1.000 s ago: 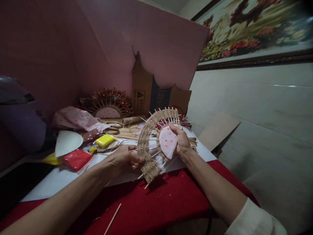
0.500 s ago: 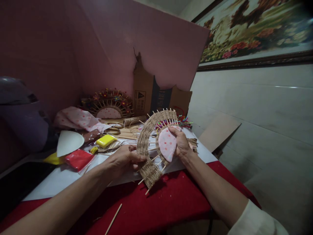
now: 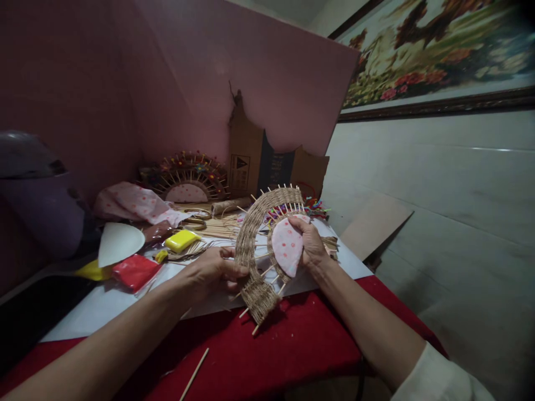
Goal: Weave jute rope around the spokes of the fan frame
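I hold a half-round woven fan piece (image 3: 252,243) upright above the table: a twine arc on thin wooden spokes around a pink dotted fabric centre (image 3: 286,246). My left hand (image 3: 214,270) is closed on the arc's lower left edge, fingers pinching the weave. My right hand (image 3: 310,243) grips the fabric centre from the right, thumb on top. The woven lower end (image 3: 262,295) hangs just over the red tablecloth (image 3: 284,345).
A finished beaded fan (image 3: 186,177) leans at the back by a cardboard box (image 3: 267,164). Pink dotted cloth (image 3: 134,203), a white card half-disc (image 3: 119,242), yellow (image 3: 180,240) and red (image 3: 134,271) clay packs, loose sticks (image 3: 217,225) and a twine spool (image 3: 228,206) lie on white paper (image 3: 125,301).
The woven piece has tipped slightly, its lower end shifting right and down. Both hands keep their hold and have barely moved.
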### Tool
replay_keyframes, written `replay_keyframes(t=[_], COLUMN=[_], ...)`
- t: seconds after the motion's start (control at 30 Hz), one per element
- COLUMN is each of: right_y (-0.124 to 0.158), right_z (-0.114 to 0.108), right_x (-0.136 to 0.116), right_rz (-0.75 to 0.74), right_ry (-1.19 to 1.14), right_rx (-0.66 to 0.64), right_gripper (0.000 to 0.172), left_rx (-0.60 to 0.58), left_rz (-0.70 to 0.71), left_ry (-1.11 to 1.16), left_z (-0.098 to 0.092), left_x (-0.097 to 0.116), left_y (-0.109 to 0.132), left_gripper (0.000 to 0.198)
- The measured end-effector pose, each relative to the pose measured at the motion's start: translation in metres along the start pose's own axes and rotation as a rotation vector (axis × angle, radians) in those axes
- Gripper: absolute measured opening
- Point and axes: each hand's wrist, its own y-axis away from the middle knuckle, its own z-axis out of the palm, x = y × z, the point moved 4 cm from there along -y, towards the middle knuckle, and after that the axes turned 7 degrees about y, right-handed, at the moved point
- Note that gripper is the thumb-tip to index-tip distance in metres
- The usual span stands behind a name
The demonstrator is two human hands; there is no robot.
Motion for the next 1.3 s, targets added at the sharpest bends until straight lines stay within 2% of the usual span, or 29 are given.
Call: replay_keyframes(t=[0.1, 0.2, 0.3, 0.43, 0.6, 1.3], right_y=[0.0, 0.0, 0.001, 0.002, 0.002, 0.003], right_z=[0.0, 0.0, 0.0, 0.001, 0.001, 0.003], right_x=[0.0, 0.0, 0.002, 0.004, 0.004, 0.003], right_rz=[0.007, 0.02, 0.027, 0.031, 0.051, 0.042], right_ry=[-0.001, 0.005, 0.008, 0.018, 0.031, 0.022], right_rx=[-0.006, -0.009, -0.03, -0.067, -0.082, -0.069], right_gripper=[0.012, 0.011, 0.011, 0.014, 0.013, 0.015], left_rx=[0.017, 0.005, 0.067, 0.096, 0.126, 0.107], left_rz=[0.008, 0.083, 0.138, 0.136, 0.116, 0.086], left_ry=[0.027, 0.054, 0.082, 0.069, 0.003, -0.017], left_z=[0.0, 0.001, -0.002, -0.003, -0.006, -0.012], left_x=[0.005, 0.013, 0.017, 0.018, 0.02, 0.022], left_y=[0.002, 0.004, 0.005, 0.003, 0.002, 0.0], left_gripper=[0.033, 0.024, 0.019, 0.013, 0.015, 0.014])
